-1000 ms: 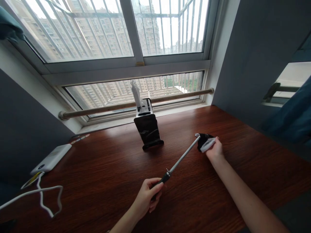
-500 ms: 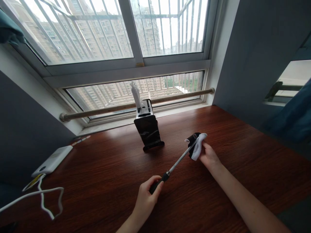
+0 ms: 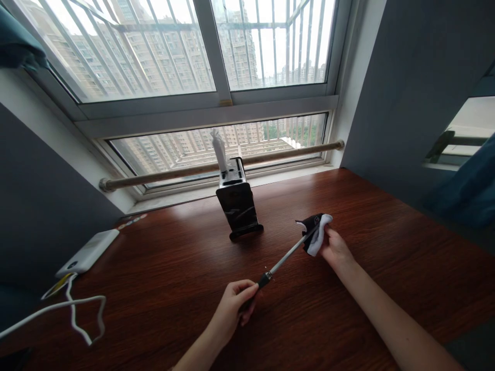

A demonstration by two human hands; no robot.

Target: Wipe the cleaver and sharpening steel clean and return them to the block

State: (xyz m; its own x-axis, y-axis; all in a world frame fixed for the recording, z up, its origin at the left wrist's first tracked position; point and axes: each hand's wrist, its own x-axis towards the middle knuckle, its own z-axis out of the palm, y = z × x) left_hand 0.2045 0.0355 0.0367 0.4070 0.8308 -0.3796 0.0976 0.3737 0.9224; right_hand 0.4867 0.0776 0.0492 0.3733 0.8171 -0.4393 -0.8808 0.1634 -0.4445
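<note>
My left hand (image 3: 234,305) is closed round the black handle of a long steel rod (image 3: 288,254), which slants up and to the right over the wooden table (image 3: 162,278). My right hand (image 3: 335,247) is closed on a black-and-white cloth (image 3: 316,233) that is wrapped round the far end of the rod. A dark knife block (image 3: 238,206) stands behind them near the window, with a white wrapped item (image 3: 219,149) sticking out of its top.
A white power bank (image 3: 88,251) lies at the table's left edge with a white cable (image 3: 65,306) looping forward. A wooden rail (image 3: 216,166) runs along the window sill. A grey wall (image 3: 406,93) bounds the right side.
My right hand slid the cloth from the rod's tip a little way down the rod towards the handle. The left hand kept its grip and shifted slightly.
</note>
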